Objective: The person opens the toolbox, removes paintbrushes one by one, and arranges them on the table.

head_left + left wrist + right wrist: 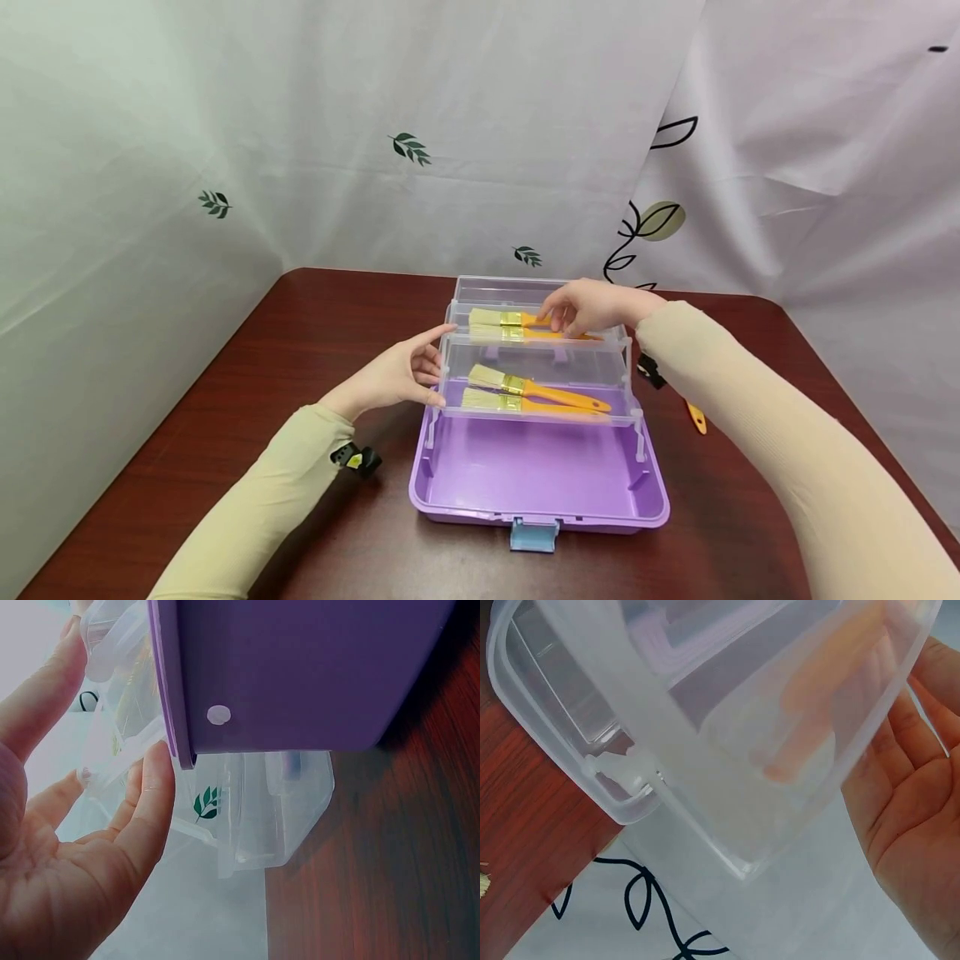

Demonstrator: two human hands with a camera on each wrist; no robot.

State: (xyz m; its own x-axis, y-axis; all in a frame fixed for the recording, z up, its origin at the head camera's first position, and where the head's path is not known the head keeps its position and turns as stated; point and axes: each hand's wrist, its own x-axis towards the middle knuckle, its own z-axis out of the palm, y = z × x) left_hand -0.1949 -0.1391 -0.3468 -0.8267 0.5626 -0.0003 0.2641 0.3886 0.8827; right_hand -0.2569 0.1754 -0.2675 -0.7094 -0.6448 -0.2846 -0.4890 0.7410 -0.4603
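A purple toolbox point(540, 467) stands open with stepped clear trays. Two flat paintbrushes with orange handles lie in the lower tray point(547, 417); the upper one is a paintbrush point(566, 396). My left hand point(390, 379) holds that tray's left end, thumb at the front corner and index finger at the back; the left wrist view shows this hand point(90, 870) beside the purple wall. Over the upper tray point(611, 321), my right hand point(588, 304) pinches the orange handle of a paintbrush point(495, 317), beside another paintbrush point(487, 333). In the right wrist view, clear plastic partly hides the fingers.
Another orange handle point(696, 417) lies on the dark red table point(352, 308), partly hidden by the right sleeve. A blue latch point(534, 535) hangs at the box front. The clear lid point(517, 289) stands behind the trays, before a patterned white curtain point(337, 125).
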